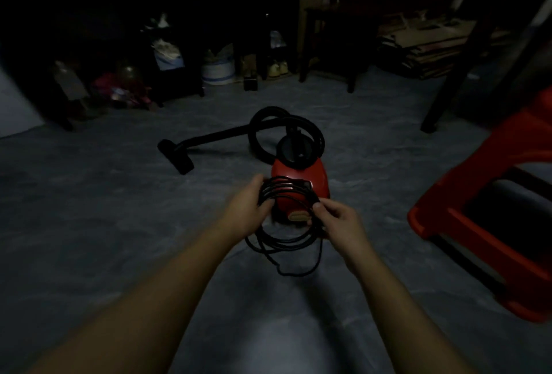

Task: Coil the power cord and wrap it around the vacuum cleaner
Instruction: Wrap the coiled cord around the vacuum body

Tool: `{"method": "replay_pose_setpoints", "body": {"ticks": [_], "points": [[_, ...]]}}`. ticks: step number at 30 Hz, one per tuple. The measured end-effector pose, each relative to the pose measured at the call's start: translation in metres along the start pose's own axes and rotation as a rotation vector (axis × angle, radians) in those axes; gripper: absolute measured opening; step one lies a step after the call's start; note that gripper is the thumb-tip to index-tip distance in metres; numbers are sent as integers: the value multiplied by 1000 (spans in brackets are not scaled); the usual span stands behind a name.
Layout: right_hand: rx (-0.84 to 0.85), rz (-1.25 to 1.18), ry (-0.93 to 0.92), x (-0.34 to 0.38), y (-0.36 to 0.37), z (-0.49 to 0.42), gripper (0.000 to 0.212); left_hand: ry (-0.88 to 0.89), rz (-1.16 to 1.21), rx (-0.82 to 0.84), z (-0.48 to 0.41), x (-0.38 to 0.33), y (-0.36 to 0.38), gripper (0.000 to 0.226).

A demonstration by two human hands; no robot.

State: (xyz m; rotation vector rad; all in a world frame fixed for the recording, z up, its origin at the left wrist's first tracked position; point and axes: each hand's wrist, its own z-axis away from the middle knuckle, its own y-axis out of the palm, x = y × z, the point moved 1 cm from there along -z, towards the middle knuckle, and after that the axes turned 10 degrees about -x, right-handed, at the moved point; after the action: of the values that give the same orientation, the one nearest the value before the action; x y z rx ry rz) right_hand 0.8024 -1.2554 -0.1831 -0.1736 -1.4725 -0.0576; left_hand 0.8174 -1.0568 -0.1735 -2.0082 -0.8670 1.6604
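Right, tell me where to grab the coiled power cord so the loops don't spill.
Grip the power cord at the coil's upper left arc, where the strands bunch tightly and the left hand wraps them. Come from the left, fingers through the loop. The lower loops hang slack; the right hand pinches the right side.

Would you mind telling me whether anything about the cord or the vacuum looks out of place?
Nothing looks damaged or spilled. The cord is only loosely coiled: held between the left hand and right hand in front of the vacuum, its lower loops sag unevenly, and one strand hangs well below the rest.
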Motion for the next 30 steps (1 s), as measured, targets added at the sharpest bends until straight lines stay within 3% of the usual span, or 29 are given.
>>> {"method": "replay_pose_setpoints", "body": {"ticks": [2,10,15,20,26,30], "points": [[-39,67,-19,10,3,-6,28,34,24,-22,-13,7,6,25],[2,330,-39,88,5,-25,21,-145,253,-168,-13,-5,3,29],[27,313,-17,68,3,-34,21,-85,130,-150,-25,4,9,19],[124,374,-89,55,8,-67,20,20,18,-135,-51,18,26,25],[270,345,-42,44,2,-82,22,58,6,-7,-49,22,24,29],[408,477,-139,36,12,-89,18,103,-130,41,-46,26,18,24]]}}
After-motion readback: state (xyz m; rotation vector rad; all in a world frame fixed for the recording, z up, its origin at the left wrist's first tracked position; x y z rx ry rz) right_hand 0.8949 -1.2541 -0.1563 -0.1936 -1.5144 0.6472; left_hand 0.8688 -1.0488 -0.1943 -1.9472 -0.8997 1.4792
